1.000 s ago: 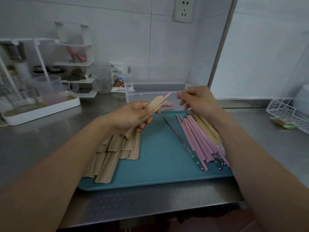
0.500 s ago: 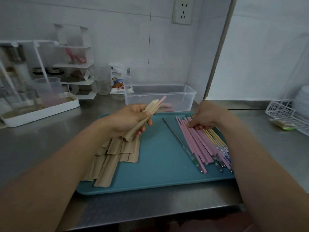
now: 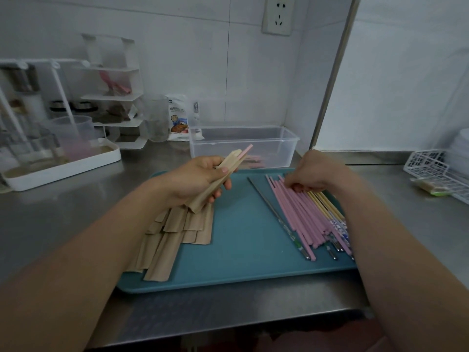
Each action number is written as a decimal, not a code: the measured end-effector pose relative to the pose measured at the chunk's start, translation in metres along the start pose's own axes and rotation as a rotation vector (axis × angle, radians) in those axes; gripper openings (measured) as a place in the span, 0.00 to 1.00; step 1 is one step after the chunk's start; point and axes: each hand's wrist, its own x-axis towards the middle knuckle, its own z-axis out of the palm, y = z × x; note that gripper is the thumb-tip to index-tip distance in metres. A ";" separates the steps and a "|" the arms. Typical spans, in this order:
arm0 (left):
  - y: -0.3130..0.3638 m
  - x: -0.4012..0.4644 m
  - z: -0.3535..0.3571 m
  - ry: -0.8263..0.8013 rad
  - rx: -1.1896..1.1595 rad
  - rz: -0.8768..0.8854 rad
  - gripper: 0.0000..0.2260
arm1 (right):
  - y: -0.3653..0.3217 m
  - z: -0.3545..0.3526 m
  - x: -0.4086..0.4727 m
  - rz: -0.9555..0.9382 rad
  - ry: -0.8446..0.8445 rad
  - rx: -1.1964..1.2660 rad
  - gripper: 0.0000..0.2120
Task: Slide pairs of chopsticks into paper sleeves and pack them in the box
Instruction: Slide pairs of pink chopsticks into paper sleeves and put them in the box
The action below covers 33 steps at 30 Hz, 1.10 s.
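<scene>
My left hand [image 3: 195, 181] grips a paper sleeve [image 3: 218, 181], thumb across it, fingers curled beneath. Sleeve tilted, mouth toward 1 o'clock; one pink chopstick [image 3: 246, 151] pokes out the top. It hangs above the tray's [image 3: 243, 252] far left part.

My right hand [image 3: 312, 174] sits at 3 o'clock from the sleeve, fingers curled down onto the far ends of the loose chopsticks [image 3: 302, 217]. Whether they have pinched one, I cannot tell.

Loose pile: mostly pink, some tan, a few patterned with metal tips, one grey stick on the left edge. All on the tray's right half.

Spare sleeves [image 3: 175, 232] fanned at the tray's 8 o'clock, overhanging its left rim.

Clear box [image 3: 279, 146] at 12 o'clock beyond the tray, something pink inside, blurred.

Steel counter [image 3: 76, 212] beneath. White rack [image 3: 63, 163] at 10 o'clock; wire basket [image 3: 431, 166] at 3 o'clock.
</scene>
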 end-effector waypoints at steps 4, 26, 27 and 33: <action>0.001 0.000 0.000 -0.009 0.003 -0.003 0.11 | -0.002 0.000 -0.003 -0.048 -0.041 -0.055 0.14; 0.004 -0.001 0.000 -0.012 0.013 0.005 0.09 | -0.024 0.009 -0.003 -0.384 -0.199 1.440 0.12; 0.004 -0.001 0.000 -0.008 0.014 0.007 0.08 | -0.024 0.009 -0.002 -0.378 -0.260 1.499 0.12; 0.003 -0.001 -0.001 -0.001 0.019 0.008 0.08 | -0.018 0.008 0.003 -0.402 -0.271 1.622 0.12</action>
